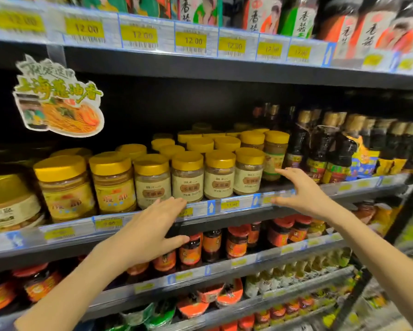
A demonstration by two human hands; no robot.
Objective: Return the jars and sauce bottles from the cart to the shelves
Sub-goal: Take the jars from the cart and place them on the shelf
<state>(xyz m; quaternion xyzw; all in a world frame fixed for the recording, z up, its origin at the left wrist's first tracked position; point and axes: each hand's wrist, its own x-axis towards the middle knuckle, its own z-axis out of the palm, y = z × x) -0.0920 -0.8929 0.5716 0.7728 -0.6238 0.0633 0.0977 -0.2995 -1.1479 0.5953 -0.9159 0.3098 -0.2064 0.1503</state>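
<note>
- Both hands were up in front of the middle shelf (320,187), and neither one had hold of anything that I could see.
- Left hand (150,230) was spread open, palm toward the shelf, fingers loosely fanned. Its fingertips sat just at the price strip (229,205), right under the row of jars (187,175) with gold lids and cream labels.
- Right hand (301,192) was open too, fingers and thumb set wide apart like a loose claw. The index tip was right at the base of the green-label jar (273,156) at the right end of the jar row; touching or just short of it, I couldn't tell.
- That green-label jar stood upright between the cream-label jars on its left and the dark sauce bottles (320,149) on its right, close against both.
- So the jars were mostly between the two hands and a bit above them, lined up at the shelf's front edge, with more gold lids stacked behind.
- Further left on the same shelf were fatter jars with yellow labels (112,185), well away from the right hand.
- The shelf below held red-lid jars (236,242), partly behind my left hand.
- No cart in view.
</note>
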